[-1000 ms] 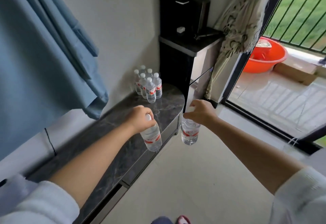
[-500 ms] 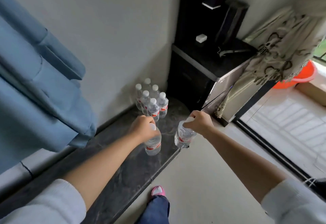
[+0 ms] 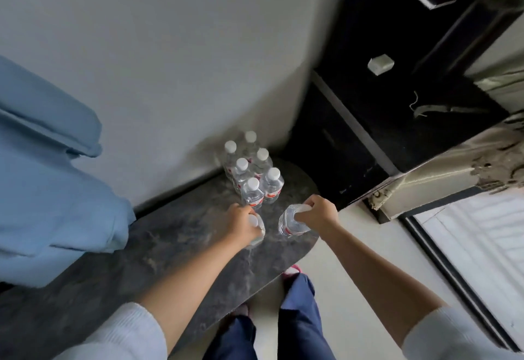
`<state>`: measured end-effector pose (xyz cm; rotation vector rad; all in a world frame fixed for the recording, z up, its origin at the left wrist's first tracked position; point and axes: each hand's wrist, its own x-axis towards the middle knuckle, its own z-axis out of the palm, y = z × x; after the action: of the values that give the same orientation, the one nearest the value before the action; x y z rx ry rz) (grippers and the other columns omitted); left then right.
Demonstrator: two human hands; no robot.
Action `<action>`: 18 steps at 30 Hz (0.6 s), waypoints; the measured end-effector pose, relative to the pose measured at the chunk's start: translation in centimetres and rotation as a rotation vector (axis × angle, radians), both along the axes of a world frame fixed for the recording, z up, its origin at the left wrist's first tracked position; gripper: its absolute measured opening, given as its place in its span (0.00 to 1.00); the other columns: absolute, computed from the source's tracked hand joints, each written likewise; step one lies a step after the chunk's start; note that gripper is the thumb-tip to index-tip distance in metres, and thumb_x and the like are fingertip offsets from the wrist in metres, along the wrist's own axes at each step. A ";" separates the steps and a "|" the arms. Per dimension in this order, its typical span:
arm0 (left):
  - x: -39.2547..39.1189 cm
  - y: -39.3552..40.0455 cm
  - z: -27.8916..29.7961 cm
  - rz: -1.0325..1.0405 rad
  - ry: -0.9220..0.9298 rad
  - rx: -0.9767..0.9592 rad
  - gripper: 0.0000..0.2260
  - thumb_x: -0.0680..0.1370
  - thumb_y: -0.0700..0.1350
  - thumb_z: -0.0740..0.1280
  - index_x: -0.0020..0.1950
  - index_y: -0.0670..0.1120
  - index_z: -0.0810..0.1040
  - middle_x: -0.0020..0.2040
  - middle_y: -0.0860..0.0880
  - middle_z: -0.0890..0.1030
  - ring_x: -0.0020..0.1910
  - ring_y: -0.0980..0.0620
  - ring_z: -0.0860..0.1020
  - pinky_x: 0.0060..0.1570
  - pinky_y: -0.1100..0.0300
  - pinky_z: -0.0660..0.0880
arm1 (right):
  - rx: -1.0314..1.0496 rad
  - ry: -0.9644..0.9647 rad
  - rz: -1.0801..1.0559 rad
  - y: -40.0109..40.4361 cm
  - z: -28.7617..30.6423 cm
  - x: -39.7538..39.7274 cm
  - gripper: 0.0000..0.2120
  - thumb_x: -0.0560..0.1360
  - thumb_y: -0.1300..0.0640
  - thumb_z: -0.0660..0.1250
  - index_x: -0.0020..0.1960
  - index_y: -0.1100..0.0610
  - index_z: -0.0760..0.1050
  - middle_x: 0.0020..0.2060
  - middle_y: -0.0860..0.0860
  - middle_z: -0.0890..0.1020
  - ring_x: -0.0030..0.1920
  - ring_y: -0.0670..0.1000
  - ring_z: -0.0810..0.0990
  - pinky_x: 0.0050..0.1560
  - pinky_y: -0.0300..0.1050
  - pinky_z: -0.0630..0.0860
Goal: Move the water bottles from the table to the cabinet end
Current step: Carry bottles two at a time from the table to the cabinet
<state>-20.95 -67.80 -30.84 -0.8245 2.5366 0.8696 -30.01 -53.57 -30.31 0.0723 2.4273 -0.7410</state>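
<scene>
My left hand (image 3: 241, 223) grips the top of a clear water bottle (image 3: 259, 230) with a white cap and red label, held low over the dark marbled cabinet top (image 3: 175, 249). My right hand (image 3: 317, 215) holds a second bottle (image 3: 287, 222) by its neck, just above the cabinet's rounded end. Right behind them, several upright bottles (image 3: 255, 172) of the same kind stand in a tight group against the wall corner.
A tall black unit (image 3: 377, 104) stands beyond the cabinet end, with a small white block (image 3: 380, 63) on it. A blue curtain (image 3: 48, 184) hangs at the left. A patterned curtain (image 3: 453, 167) and a glass door are at the right. My legs stand by the cabinet edge.
Both hands have carried their bottles forward over the cabinet end, closer to the standing group. The view has tilted further down.
</scene>
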 end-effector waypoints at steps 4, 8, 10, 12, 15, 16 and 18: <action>-2.3 0.9 -1.3 0.081 -0.041 0.099 0.23 0.66 0.50 0.65 0.58 0.42 0.79 0.58 0.43 0.78 0.57 0.46 0.77 0.52 0.62 0.69 | 0.010 -0.030 0.127 -0.1 -2.5 -2.9 0.17 0.68 0.61 0.71 0.56 0.62 0.76 0.42 0.52 0.74 0.44 0.50 0.71 0.40 0.39 0.66; -4.2 1.9 -3.4 0.067 -0.063 0.042 0.16 0.71 0.45 0.70 0.59 0.44 0.79 0.59 0.46 0.78 0.56 0.48 0.77 0.51 0.61 0.69 | 0.020 -0.084 0.268 -0.5 -4.6 -5.4 0.20 0.67 0.61 0.72 0.58 0.63 0.75 0.48 0.57 0.79 0.47 0.54 0.75 0.43 0.38 0.66; -5.2 2.2 -4.4 0.085 -0.070 0.026 0.15 0.72 0.45 0.70 0.58 0.45 0.79 0.59 0.47 0.78 0.57 0.49 0.77 0.52 0.62 0.70 | 0.016 -0.099 0.317 -0.7 -5.6 -6.3 0.19 0.68 0.61 0.71 0.58 0.63 0.75 0.50 0.58 0.80 0.49 0.55 0.77 0.43 0.38 0.66; -6.0 2.4 -5.3 0.106 -0.066 0.024 0.15 0.72 0.43 0.69 0.58 0.44 0.79 0.60 0.47 0.78 0.58 0.49 0.76 0.55 0.61 0.70 | 0.009 -0.103 0.352 -0.9 -6.3 -6.9 0.18 0.68 0.62 0.71 0.56 0.63 0.75 0.53 0.58 0.81 0.46 0.53 0.75 0.42 0.37 0.66; -7.1 2.5 -6.5 0.152 -0.047 0.028 0.15 0.72 0.41 0.69 0.58 0.42 0.79 0.60 0.46 0.78 0.59 0.49 0.76 0.56 0.63 0.69 | -0.005 -0.105 0.397 -1.4 -7.5 -7.9 0.17 0.67 0.61 0.72 0.55 0.62 0.76 0.53 0.58 0.81 0.45 0.51 0.74 0.41 0.36 0.65; -7.3 2.5 -6.8 0.168 -0.040 0.026 0.15 0.73 0.41 0.69 0.59 0.42 0.79 0.61 0.46 0.78 0.59 0.49 0.76 0.57 0.63 0.69 | -0.010 -0.101 0.410 -1.5 -7.8 -8.2 0.17 0.67 0.61 0.72 0.55 0.62 0.75 0.52 0.58 0.81 0.45 0.51 0.73 0.41 0.36 0.65; -7.6 2.5 -7.5 0.211 -0.032 0.019 0.15 0.73 0.41 0.68 0.59 0.43 0.78 0.61 0.46 0.77 0.59 0.49 0.76 0.58 0.64 0.69 | -0.014 -0.097 0.441 -1.9 -8.1 -8.6 0.16 0.68 0.61 0.71 0.55 0.62 0.75 0.50 0.58 0.80 0.44 0.49 0.71 0.42 0.39 0.66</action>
<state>-28.50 -65.34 -38.36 -1.1063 2.4410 0.9334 -38.57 -55.44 -38.46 -0.4099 2.2311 -0.5370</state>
